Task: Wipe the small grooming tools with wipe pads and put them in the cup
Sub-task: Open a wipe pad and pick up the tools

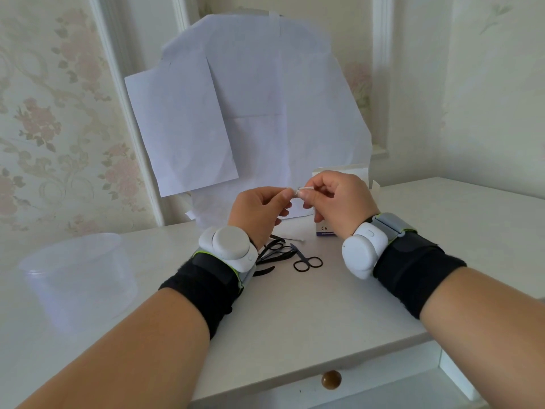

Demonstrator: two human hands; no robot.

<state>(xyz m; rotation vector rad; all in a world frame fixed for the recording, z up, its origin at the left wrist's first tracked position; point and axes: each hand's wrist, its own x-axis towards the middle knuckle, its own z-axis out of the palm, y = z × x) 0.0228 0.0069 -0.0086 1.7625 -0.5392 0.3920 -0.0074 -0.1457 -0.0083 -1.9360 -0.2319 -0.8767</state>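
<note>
Above the middle of a white table [339, 305], both hands are raised and meet over a scatter of small black grooming tools. The left hand [259, 211] and the right hand [339, 199] each pinch one end of a tiny white item [299, 191] between thumb and fingertips, the other fingers loosely curled. It is probably a wipe pad or its sachet being opened, though it is too small to tell for certain. Each wrist wears a black strap with a white round device.

To do this step well, the hands should keep a firm pinch close to the edge and pull apart gently, so the packet tears cleanly and the pad does not drop. Once it is free, one hand can hold the pad while the other picks up a tool.

The tools lie on the table just below and nearer than the hands. Small black scissors [306, 261] sit between the two wrists, apart from both hands. More black tools [275, 252] lie just left of them, partly hidden behind the left wrist. A clear plastic cup [73, 276] stands at the near left, well apart from the hands. A small white box [327, 228] sits on the far side, mostly behind the right hand.
</note>
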